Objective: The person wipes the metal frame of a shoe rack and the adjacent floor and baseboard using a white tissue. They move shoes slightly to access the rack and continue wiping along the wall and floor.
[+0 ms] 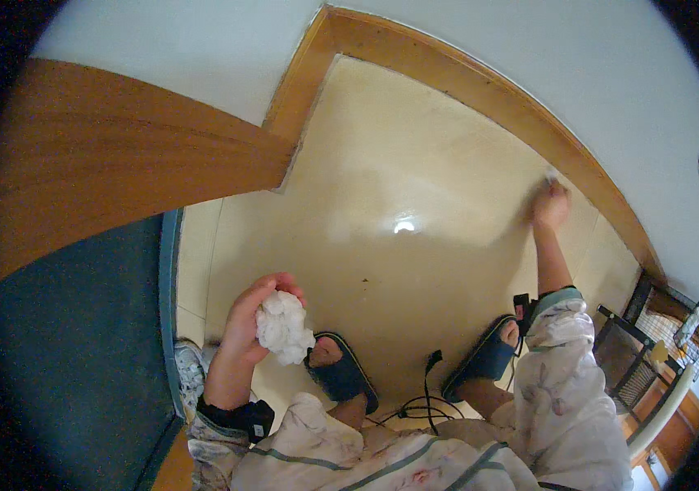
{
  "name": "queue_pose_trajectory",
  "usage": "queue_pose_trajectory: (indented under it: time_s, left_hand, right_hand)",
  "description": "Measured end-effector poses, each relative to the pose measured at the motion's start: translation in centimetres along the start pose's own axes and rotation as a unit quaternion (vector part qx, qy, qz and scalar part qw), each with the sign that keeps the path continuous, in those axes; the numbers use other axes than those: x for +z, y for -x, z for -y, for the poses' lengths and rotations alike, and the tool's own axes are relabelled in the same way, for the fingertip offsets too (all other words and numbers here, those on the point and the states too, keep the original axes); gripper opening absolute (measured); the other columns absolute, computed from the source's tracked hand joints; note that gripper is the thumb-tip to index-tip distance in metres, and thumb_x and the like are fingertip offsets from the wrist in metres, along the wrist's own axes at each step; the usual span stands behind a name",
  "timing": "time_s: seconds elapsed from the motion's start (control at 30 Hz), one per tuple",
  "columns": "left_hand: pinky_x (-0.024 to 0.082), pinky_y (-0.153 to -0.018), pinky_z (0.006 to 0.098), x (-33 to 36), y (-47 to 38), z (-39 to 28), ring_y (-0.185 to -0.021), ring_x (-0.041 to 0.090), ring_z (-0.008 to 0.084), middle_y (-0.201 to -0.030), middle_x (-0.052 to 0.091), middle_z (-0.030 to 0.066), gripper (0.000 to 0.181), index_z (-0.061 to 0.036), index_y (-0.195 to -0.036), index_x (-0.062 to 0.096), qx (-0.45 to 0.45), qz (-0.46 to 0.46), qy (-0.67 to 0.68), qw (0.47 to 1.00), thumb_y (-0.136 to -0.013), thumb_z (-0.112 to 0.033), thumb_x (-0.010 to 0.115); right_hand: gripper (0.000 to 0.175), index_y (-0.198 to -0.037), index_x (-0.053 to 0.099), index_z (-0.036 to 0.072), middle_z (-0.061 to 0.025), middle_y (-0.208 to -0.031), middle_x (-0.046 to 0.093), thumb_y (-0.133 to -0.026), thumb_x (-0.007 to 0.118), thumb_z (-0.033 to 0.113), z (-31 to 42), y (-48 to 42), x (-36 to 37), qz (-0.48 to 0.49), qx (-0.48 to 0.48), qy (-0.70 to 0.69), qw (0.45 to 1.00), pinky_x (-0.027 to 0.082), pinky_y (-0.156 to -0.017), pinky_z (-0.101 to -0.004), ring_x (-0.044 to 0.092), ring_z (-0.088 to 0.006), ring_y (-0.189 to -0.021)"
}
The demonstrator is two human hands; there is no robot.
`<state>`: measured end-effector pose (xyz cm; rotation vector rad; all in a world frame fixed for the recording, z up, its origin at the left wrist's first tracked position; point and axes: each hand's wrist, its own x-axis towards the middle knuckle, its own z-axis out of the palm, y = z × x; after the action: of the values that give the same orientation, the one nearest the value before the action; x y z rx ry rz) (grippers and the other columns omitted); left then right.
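My left hand [244, 319] is closed around a bunch of crumpled white tissue [284, 328], held above the floor near my left slipper [342, 370]. Far out to the right, my right hand [552, 205] reaches down to the glossy beige tile floor [386, 153], close to the brown wooden baseboard [490, 89]. A small whitish bit [551, 174] shows at its fingertips; blur hides what it is, though it looks pinched there. Dark straps circle both wrists.
A wooden panel [141, 141] and a dark blue-grey surface [85, 344] stand on the left, with a shoe [188, 371] beside them. A black cable [429, 399] lies between my feet. On the right are a black mesh rack [626, 362] and a curved pale bar [662, 411].
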<state>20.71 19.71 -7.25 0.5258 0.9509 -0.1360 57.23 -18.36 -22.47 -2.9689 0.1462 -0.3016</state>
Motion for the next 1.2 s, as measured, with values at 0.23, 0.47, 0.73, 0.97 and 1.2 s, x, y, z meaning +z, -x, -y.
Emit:
queue_pose_trajectory:
  time_s: [0.23,0.47,0.73,0.97,1.2]
  left_hand:
    - [0.049,-0.073,0.0334,0.3,0.4,-0.2,-0.083,0.06,0.0224,-0.09,0.061,0.0115,0.027,-0.0029,-0.103,0.055,0.029,0.016,0.009,0.999,-0.087,-0.024,0.048]
    - [0.049,-0.072,0.0339,0.8,-0.1,-0.4,-0.084,0.06,0.0219,-0.091,0.061,0.0117,0.028,-0.0031,-0.104,0.055,0.021,0.021,0.018,0.999,-0.088,-0.026,0.049]
    - [0.05,-0.071,0.0338,0.9,0.4,-0.1,-0.083,0.06,0.0217,-0.091,0.061,0.0115,0.028,-0.0028,-0.104,0.055,0.019,0.004,0.024,1.0,-0.087,-0.023,0.049]
    - [0.049,-0.07,0.0342,1.7,1.1,-0.2,-0.082,0.059,0.0222,-0.09,0.061,0.0117,0.027,-0.0032,-0.103,0.055,0.039,-0.035,0.048,0.997,-0.086,-0.023,0.05]
    - [0.049,-0.071,0.0342,1.7,1.4,-0.1,-0.081,0.059,0.0226,-0.089,0.061,0.0118,0.025,-0.0038,-0.102,0.056,0.031,-0.058,0.032,0.997,-0.086,-0.023,0.05]
  right_hand:
    - [0.019,-0.091,0.063,0.006,-0.0119,-0.092,0.059,-0.076,0.051,0.009,21.6,5.3,2.7,-0.002,-0.241,-0.147,0.959,0.046,-0.077,-0.0399,0.054,-0.0303,-0.09]
    - [0.026,-0.097,0.06,0.005,-0.0083,-0.096,0.057,-0.073,0.053,0.006,25.9,22.6,-1.0,0.158,-0.489,-0.245,0.822,0.046,-0.076,-0.0355,0.052,-0.0278,-0.086]
    - [0.029,-0.097,0.062,0.009,-0.0089,-0.097,0.056,-0.068,0.06,0.003,27.9,20.9,-7.5,0.138,-0.49,-0.426,0.748,0.047,-0.073,-0.0331,0.053,-0.0247,-0.088]
    - [0.023,-0.086,0.063,0.007,-0.0086,-0.095,0.054,-0.063,0.065,0.001,33.7,17.2,-12.2,-0.03,-0.479,-0.608,0.632,0.045,-0.073,-0.0348,0.053,-0.0275,-0.087]
    - [0.028,-0.09,0.059,0.005,-0.011,-0.091,0.052,-0.064,0.064,-0.002,32.2,17.9,-5.0,0.081,-0.471,-0.532,0.699,0.045,-0.074,-0.0359,0.053,-0.0291,-0.087]
